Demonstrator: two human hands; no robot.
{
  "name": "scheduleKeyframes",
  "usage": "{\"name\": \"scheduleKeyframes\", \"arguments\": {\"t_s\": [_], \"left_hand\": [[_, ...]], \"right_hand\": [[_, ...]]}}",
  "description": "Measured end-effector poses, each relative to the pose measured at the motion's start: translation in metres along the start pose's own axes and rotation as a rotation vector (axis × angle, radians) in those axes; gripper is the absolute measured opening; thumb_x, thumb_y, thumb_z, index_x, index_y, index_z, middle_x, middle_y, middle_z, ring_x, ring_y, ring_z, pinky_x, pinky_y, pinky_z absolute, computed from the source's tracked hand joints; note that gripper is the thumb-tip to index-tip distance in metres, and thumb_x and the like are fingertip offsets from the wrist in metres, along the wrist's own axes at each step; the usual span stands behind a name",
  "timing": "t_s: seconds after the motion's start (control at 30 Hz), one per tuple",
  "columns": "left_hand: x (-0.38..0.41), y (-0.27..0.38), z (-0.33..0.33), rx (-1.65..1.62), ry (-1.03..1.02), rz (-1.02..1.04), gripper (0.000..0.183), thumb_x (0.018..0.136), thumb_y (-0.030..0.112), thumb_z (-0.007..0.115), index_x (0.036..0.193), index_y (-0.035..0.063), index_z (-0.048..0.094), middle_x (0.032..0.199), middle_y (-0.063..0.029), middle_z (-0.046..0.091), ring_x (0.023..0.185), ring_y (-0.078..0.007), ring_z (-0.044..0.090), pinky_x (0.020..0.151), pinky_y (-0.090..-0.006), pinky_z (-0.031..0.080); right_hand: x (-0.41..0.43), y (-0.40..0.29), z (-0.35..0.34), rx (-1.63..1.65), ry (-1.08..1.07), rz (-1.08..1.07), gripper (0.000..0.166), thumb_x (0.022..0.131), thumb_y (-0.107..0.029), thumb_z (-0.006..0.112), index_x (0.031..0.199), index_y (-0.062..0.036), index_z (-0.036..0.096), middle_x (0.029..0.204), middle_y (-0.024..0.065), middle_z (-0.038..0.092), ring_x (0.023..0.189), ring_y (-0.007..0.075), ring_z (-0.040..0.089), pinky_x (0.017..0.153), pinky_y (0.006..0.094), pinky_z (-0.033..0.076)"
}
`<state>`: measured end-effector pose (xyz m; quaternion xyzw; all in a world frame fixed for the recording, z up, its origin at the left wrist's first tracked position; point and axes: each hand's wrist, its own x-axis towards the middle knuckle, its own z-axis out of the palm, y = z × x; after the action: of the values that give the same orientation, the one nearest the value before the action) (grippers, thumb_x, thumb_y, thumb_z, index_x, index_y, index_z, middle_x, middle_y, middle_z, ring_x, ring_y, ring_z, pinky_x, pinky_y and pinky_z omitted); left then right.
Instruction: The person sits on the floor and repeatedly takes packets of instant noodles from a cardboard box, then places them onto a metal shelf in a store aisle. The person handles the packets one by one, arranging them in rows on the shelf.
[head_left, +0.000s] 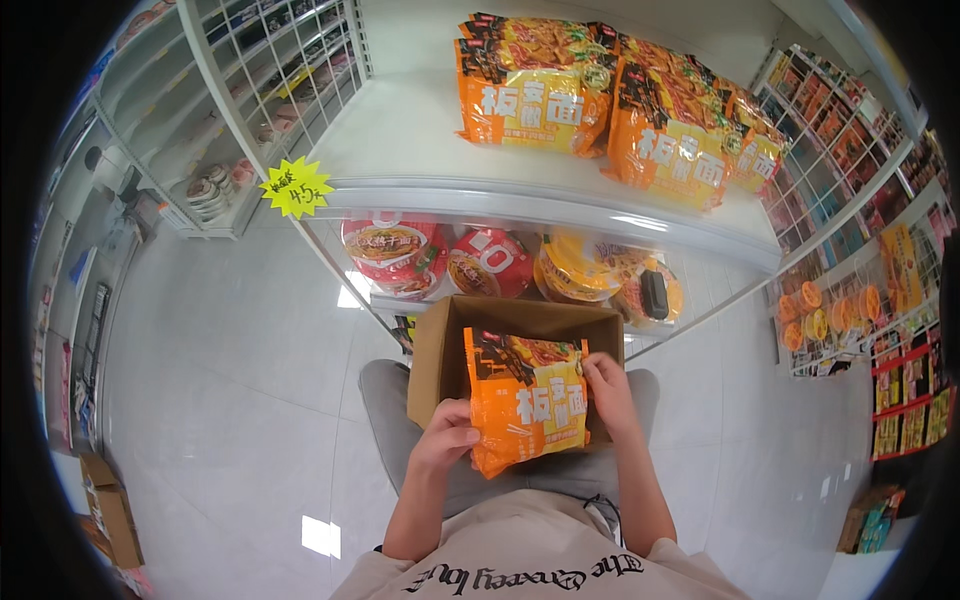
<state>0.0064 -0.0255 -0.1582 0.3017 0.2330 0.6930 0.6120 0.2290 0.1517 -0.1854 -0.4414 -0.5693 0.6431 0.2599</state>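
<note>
Both hands hold an orange bag of instant noodles, its printed front facing up. My left hand grips its lower left edge, thumb on top. My right hand pinches its right edge near the upper corner. Beneath the bag an open cardboard box sits at my lap, between my knees; the bag hides most of its inside. Ahead, matching noodle bags stand on the white upper shelf: a group at the middle and another group to the right.
Red instant noodle bowls and yellow ones fill the lower shelf behind the box. A dark object rests on a bowl there. A yellow starburst price tag hangs at the shelf's left corner. Wire mesh panels flank the shelf.
</note>
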Motion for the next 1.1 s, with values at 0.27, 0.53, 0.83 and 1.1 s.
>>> {"name": "scheduleKeyframes", "arguments": {"t_s": [0.27,0.53,0.83,1.1], "left_hand": [[-0.009,-0.003,-0.015,0.127,-0.145,-0.018,0.02,0.081,0.007,0.062,0.093,-0.0078,0.069,0.062,-0.0067,0.062,0.042,-0.0134,0.057,0.04,-0.025,0.045],[-0.013,-0.016,-0.014,-0.013,0.087,0.132,0.021,0.084,0.019,0.066,0.081,-0.0018,0.064,0.077,-0.0057,0.065,0.07,-0.01,0.056,0.06,-0.0231,0.038],[0.008,-0.035,-0.026,0.999,0.423,-0.008,0.019,0.096,0.02,0.059,0.089,0.0034,0.062,0.066,-0.0042,0.061,0.058,-0.0132,0.059,0.054,-0.0292,0.046],[0.012,-0.05,-0.018,1.4,0.409,0.072,0.014,0.091,0.022,0.063,0.089,0.0085,0.063,0.076,-0.0122,0.067,0.067,-0.0348,0.064,0.06,-0.0442,0.05]], "right_hand": [[-0.005,-0.099,-0.001,-0.222,-0.747,-0.282,0.088,0.072,-0.018,0.084,0.147,-0.0073,0.041,0.152,0.0118,0.04,0.137,0.0227,0.042,0.112,0.0383,0.035],[-0.007,-0.141,0.023,-0.699,-0.865,-0.124,0.072,0.065,-0.032,0.089,0.121,-0.0028,0.055,0.1,0.0072,0.066,0.091,0.0175,0.062,0.08,0.0315,0.049],[0.0,-0.335,0.046,-0.978,-0.211,-0.768,0.071,0.064,-0.039,0.087,0.121,-0.0052,0.06,0.086,0.0115,0.064,0.075,0.0216,0.06,0.07,0.0354,0.048],[0.107,-0.394,0.066,-1.268,-0.088,-0.979,0.082,0.067,-0.038,0.085,0.13,0.0036,0.053,0.111,0.0199,0.067,0.102,0.0341,0.064,0.087,0.0418,0.051]]}}
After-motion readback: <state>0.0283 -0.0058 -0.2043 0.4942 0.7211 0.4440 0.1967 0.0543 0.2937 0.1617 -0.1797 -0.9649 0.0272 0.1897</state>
